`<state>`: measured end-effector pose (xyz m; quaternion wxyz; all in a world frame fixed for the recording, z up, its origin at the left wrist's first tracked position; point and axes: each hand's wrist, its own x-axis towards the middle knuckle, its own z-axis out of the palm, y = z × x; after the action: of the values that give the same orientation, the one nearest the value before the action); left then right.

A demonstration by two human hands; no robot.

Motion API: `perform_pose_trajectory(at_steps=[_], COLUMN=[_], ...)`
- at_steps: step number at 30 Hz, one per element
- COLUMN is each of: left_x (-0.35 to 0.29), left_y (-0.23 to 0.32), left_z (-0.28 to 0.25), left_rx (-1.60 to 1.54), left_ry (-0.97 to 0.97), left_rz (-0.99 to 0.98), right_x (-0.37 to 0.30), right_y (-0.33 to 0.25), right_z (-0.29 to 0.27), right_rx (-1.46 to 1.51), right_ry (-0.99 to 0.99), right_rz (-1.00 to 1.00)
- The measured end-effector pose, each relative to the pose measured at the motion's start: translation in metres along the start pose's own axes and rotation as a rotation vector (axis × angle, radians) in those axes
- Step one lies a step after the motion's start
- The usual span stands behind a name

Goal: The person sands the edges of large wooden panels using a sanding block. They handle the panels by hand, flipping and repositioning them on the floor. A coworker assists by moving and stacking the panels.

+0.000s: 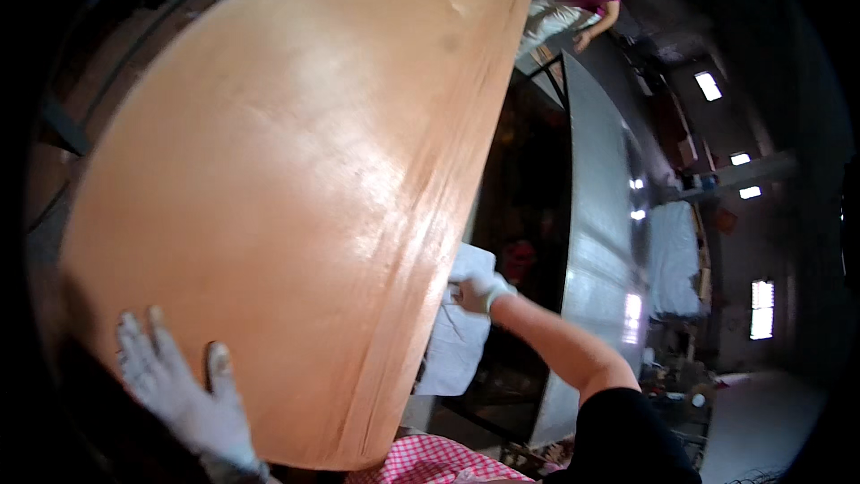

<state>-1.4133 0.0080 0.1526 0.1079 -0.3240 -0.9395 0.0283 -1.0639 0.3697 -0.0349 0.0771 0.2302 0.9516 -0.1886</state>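
A large, glossy peach-orange sheet fills the left and middle of the view, with streaks and fine creases along its right side. My left hand, in a pale glove, lies on the sheet's near left corner with fingers spread. Past the sheet's right edge is my right hand, also gloved, over a white cloth-like piece. Its fingers are curled closed at that piece; what they grip is too small to make out. The piece's left side runs up to the sheet's edge.
A grey metal-topped table stands to the right, across a dark gap. At the far end another person stands by the sheet, one arm hanging. White wrapped stacks lie farther right. Pink checked fabric shows at the near edge.
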Motion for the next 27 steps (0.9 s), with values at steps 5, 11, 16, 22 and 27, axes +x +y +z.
perform_pose_trajectory(at_steps=[5, 11, 16, 22, 27], left_x=[0.01, 0.011, 0.005, 0.001, 0.002], left_y=[0.0, 0.002, 0.01, 0.006, 0.004], left_z=[-0.022, -0.033, -0.023, -0.017, -0.01], left_rx=[-0.186, -0.209, -0.124, -0.036, -0.006], left_ry=[-0.03, -0.039, -0.065, -0.013, 0.019], left_rz=[-0.067, -0.093, -0.107, -0.079, -0.07], right_x=[-0.076, -0.147, -0.158, -0.169, -0.193], right_y=[-0.119, -0.188, -0.206, -0.191, -0.193], right_z=[0.03, 0.044, 0.031, 0.019, 0.016], right_rx=[-0.123, 0.041, 0.159, 0.248, 0.216], right_ry=[-0.797, -1.022, -0.839, -0.647, -0.76], right_rz=[0.211, 0.064, 0.098, 0.36, 0.411])
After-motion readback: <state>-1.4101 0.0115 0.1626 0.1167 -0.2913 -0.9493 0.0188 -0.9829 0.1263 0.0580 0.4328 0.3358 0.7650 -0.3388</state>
